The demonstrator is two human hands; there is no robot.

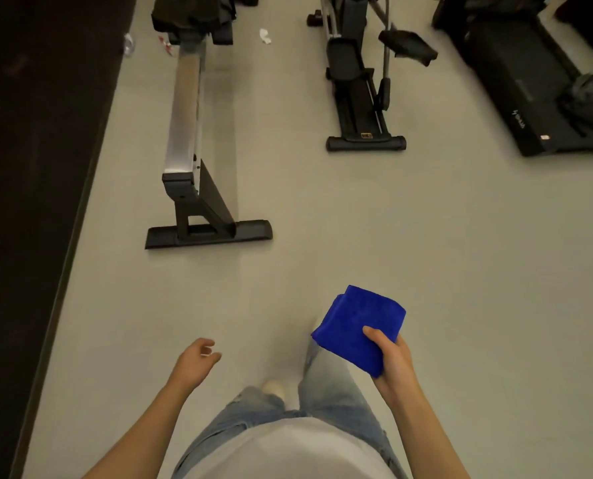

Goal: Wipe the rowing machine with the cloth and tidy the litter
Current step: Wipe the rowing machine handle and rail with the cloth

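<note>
The rowing machine (184, 108) stretches away from me at centre left, a long silver rail on a black rear foot, its dark seat and front end at the top edge. A folded blue cloth (355, 328) rests in my right hand (393, 361), low on the right, well short of the machine. My left hand (196, 357) hangs empty, fingers loosely curled and apart. Litter lies near the machine's far end: a crumpled white tissue (265, 36), a red and white wrapper (165, 44) and a clear plastic bottle (128, 44).
An elliptical trainer (360, 88) stands to the right of the rower, and a black treadmill (530, 88) further right with a dark bag on it. A dark mat (29, 167) borders the pale floor (322, 219) on the left. My legs in jeans are below.
</note>
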